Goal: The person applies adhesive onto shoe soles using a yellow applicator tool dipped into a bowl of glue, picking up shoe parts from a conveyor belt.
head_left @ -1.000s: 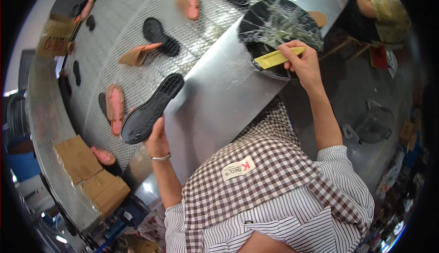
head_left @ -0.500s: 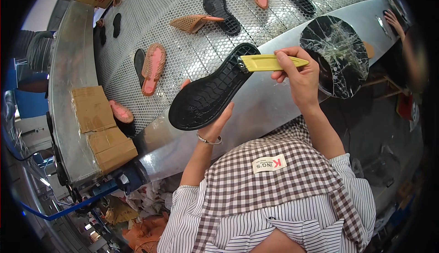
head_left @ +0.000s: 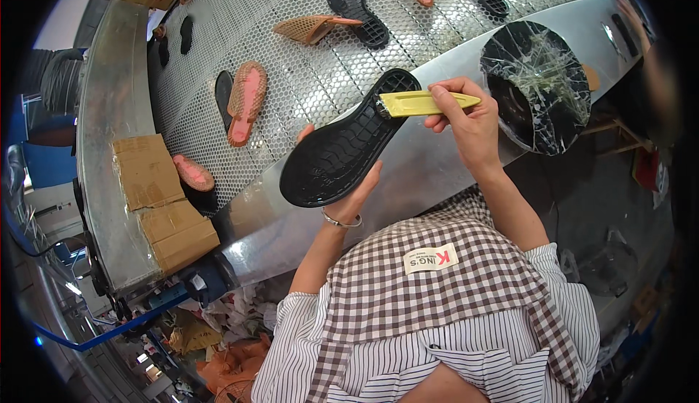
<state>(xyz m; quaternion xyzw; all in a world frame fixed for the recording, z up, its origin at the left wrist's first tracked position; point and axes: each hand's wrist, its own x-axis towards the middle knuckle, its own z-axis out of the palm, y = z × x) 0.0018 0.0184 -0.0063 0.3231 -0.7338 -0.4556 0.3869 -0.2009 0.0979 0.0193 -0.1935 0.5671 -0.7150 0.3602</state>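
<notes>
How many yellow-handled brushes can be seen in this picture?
1. The yellow plastic-handled brush is in the right hand, its tip on the black rubber shoe sole that the left hand supports. Others may be hidden.

- The black shoe sole point(head_left: 342, 148) is up off the mesh conveyor point(head_left: 306, 68) now, resting on the palm of the left hand point(head_left: 349, 192); a second ago it lay flat on the belt with that hand beside it.
- The right hand point(head_left: 466, 123) has come away from the round black glue plate point(head_left: 539, 86), where it was a second ago.
- The yellow brush point(head_left: 426, 102) now touches the sole's heel end (half a second ago it lay over the middle).
</notes>
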